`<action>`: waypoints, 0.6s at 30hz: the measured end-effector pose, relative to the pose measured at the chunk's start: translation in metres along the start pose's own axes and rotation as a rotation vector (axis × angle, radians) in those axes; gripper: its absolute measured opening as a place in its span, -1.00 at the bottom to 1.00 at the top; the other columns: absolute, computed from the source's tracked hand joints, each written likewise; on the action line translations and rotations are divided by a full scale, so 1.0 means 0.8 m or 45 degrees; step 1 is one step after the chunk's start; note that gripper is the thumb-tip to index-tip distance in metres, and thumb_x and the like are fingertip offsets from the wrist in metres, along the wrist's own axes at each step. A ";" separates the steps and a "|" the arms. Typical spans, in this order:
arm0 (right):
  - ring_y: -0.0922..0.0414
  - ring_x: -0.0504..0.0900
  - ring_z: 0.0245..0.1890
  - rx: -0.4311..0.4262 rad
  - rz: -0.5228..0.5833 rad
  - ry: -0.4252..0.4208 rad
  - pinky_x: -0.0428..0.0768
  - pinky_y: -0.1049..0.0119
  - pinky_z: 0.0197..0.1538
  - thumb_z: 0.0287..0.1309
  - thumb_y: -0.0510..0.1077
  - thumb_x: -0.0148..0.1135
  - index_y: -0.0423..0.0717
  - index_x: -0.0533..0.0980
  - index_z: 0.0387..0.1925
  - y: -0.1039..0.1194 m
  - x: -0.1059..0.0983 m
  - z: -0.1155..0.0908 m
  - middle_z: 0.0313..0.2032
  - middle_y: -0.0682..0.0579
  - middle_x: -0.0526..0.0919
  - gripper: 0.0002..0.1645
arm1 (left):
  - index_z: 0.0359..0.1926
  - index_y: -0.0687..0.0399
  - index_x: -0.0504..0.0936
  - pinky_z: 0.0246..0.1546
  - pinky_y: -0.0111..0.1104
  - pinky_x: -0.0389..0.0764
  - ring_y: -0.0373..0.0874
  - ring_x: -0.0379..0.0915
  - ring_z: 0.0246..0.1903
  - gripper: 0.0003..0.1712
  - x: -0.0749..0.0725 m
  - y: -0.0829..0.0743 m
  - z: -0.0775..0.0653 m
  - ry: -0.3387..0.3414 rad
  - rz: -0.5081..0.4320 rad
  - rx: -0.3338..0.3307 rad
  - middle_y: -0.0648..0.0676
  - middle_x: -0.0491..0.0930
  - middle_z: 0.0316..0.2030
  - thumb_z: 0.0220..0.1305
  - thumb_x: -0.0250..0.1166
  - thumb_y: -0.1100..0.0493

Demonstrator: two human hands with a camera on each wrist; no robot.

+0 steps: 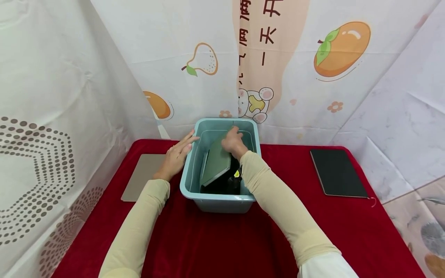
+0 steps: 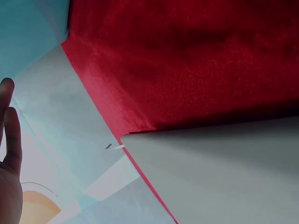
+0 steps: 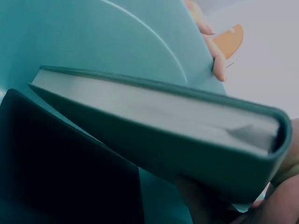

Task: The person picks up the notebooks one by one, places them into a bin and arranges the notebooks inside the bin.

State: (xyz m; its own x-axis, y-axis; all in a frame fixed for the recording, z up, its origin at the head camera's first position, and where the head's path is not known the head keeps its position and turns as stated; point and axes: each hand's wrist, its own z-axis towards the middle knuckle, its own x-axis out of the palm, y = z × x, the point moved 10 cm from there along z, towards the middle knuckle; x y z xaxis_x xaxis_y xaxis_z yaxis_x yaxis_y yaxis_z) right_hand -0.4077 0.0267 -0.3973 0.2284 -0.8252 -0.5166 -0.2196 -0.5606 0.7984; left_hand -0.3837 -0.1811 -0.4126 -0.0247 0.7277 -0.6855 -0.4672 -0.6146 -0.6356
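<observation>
A light blue plastic bin (image 1: 222, 197) stands on the table. Inside it, my right hand (image 1: 233, 142) grips a thick green hardcover notebook (image 1: 216, 164) by its far end, and the notebook is tilted. The right wrist view shows the white page edges of the notebook (image 3: 154, 109), with fingers under its cover. Below lies a dark flat item (image 3: 60, 163) with a straight edge. My left hand (image 1: 175, 158) touches the bin's left rim, its fingers extended; only part of that hand (image 2: 11, 149) enters the left wrist view.
A grey flat notebook (image 1: 142, 177) lies left of the bin, partly under the left forearm. To the right is a black notebook (image 1: 337, 172) with a ribbon at its corner. In the bin, a black object bears a yellow label (image 1: 237, 173). Red cloth (image 1: 285, 166) covers the table.
</observation>
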 end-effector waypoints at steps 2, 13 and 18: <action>-0.23 0.22 0.45 -0.005 -0.009 -0.010 0.37 -0.07 0.43 0.44 -0.30 -0.11 -0.19 -0.40 0.59 -0.002 0.002 0.000 0.54 -0.42 -0.20 -0.06 | 0.45 -0.54 0.37 0.48 0.13 0.26 -0.13 0.12 0.56 -0.50 0.000 -0.001 0.000 -0.007 -0.004 0.003 -0.42 0.08 0.55 0.63 -0.21 -0.23; -0.24 0.36 0.35 0.044 -0.055 -0.008 0.41 -0.10 0.42 0.44 -0.30 -0.05 -0.13 -0.39 0.60 -0.009 0.009 0.002 0.55 -0.38 -0.17 -0.02 | 0.44 -0.50 0.39 0.47 0.12 0.28 -0.13 0.14 0.55 -0.49 0.000 0.001 0.000 -0.020 -0.012 0.008 -0.41 0.10 0.55 0.62 -0.20 -0.24; -0.23 0.28 0.44 0.051 -0.062 0.031 0.37 -0.08 0.45 0.44 -0.31 -0.06 -0.13 -0.44 0.61 -0.012 0.015 0.002 0.58 -0.34 -0.22 0.00 | 0.44 -0.49 0.40 0.47 0.13 0.27 -0.13 0.14 0.55 -0.49 0.000 0.003 0.000 -0.021 -0.015 0.001 -0.40 0.10 0.55 0.62 -0.19 -0.24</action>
State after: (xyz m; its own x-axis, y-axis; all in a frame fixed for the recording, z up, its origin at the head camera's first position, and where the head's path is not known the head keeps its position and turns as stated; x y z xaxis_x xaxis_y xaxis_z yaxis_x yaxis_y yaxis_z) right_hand -0.4043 0.0219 -0.4115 0.2627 -0.7951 -0.5466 -0.2455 -0.6029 0.7591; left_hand -0.3851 -0.1825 -0.4146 -0.0335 0.7398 -0.6720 -0.4682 -0.6057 -0.6434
